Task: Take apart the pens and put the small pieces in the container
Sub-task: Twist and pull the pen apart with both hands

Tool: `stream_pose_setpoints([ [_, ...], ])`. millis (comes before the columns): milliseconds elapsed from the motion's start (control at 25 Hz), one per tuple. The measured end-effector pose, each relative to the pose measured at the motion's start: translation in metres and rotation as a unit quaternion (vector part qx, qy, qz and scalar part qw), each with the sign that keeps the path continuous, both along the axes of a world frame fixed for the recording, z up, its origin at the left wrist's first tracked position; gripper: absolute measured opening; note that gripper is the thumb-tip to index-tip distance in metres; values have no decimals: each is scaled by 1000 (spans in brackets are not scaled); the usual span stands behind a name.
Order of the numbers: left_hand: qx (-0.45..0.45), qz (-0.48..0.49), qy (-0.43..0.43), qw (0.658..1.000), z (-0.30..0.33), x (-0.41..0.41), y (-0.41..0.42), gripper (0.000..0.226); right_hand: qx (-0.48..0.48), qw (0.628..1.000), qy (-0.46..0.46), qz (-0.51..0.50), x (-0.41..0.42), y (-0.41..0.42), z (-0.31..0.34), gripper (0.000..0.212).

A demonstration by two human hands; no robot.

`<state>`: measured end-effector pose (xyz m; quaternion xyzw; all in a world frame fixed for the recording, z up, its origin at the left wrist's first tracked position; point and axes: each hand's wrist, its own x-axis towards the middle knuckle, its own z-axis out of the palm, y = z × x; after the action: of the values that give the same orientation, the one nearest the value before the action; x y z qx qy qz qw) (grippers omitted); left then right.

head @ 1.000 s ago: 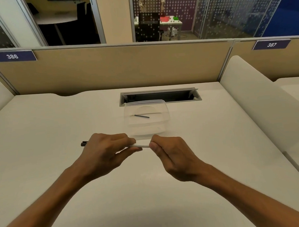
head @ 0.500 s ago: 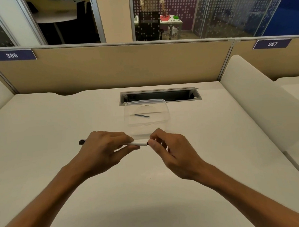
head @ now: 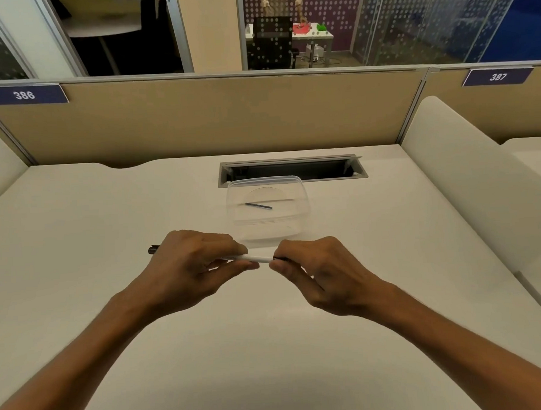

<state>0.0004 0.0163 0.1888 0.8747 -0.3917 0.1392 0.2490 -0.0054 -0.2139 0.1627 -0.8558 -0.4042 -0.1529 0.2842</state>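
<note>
A white pen (head: 255,258) with a black end sticking out at the left lies level between both hands, just above the desk. My left hand (head: 191,267) grips its left part, fingers wrapped around the barrel. At the pen's dark right tip, my right hand (head: 322,274) pinches with thumb and fingers. Right behind the hands stands a clear plastic container (head: 232,219), and one thin dark pen piece (head: 258,206) lies inside it.
A white desk (head: 108,212) has an open cable slot (head: 292,170) behind the container. A beige partition (head: 197,118) closes the back. White side dividers (head: 466,177) stand at the right and far left.
The hands have drawn slightly apart, so more of the white barrel shows between them. My right hand has shifted a little to the right on the pen's tip.
</note>
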Motion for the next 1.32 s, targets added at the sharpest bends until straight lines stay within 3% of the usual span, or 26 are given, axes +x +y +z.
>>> stream_pose_setpoints([
  [80,36,1,-51,998,2,-1,1,30,100,982,161,19,-1,3,-1,27],
  [120,58,0,-79,995,2,-1,2,29,163,947,274,35,-1,4,1,31],
  [200,92,1,-123,988,3,1,2,27,255,843,468,73,0,5,5,39],
  [240,97,4,-128,987,3,1,2,27,272,812,511,79,1,6,7,40],
  [280,92,8,-121,988,3,2,1,28,271,809,516,73,2,6,8,39],
  [320,79,10,-106,991,3,3,1,29,252,840,478,55,1,6,7,36],
  [360,63,11,-88,994,3,3,0,31,211,894,395,26,0,5,6,31],
  [440,36,15,-49,998,2,4,0,35,82,984,156,-29,-2,1,4,20],
  [520,17,18,-18,1000,1,4,1,36,-28,999,-22,-37,-2,-2,4,20],
  [600,4,15,12,1000,0,3,2,36,-82,991,-101,-24,-1,-4,6,24],
  [680,-4,7,29,1000,1,2,1,33,-91,987,-134,-16,0,-7,7,27],
  [760,-4,0,13,1000,2,0,-1,31,-70,991,-112,-10,-1,-7,8,27],
  [840,-1,-4,-30,1000,2,0,-2,29,1,1000,-25,-5,-3,-5,8,27],
  [920,26,3,-99,995,1,1,-2,26,119,977,176,9,-4,-1,9,31],
  [960,50,11,-139,989,0,2,-1,24,180,934,309,21,-3,1,11,34],
  [1040,89,26,-192,977,-2,4,-1,23,258,809,528,35,-2,2,16,38],
  [1080,98,29,-199,975,-3,5,-1,23,269,771,577,28,-1,2,17,38],
  [1120,102,28,-197,975,-4,5,0,24,268,760,592,19,-2,2,16,37],
  [1200,99,22,-173,980,-4,6,-1,27,252,801,544,-2,-4,5,14,36],
  [1240,91,20,-154,984,-3,7,-1,29,230,851,472,-22,-6,6,12,33],
  [1320,64,18,-110,992,-1,7,-2,33,114,966,218,-76,-8,4,8,24],
])
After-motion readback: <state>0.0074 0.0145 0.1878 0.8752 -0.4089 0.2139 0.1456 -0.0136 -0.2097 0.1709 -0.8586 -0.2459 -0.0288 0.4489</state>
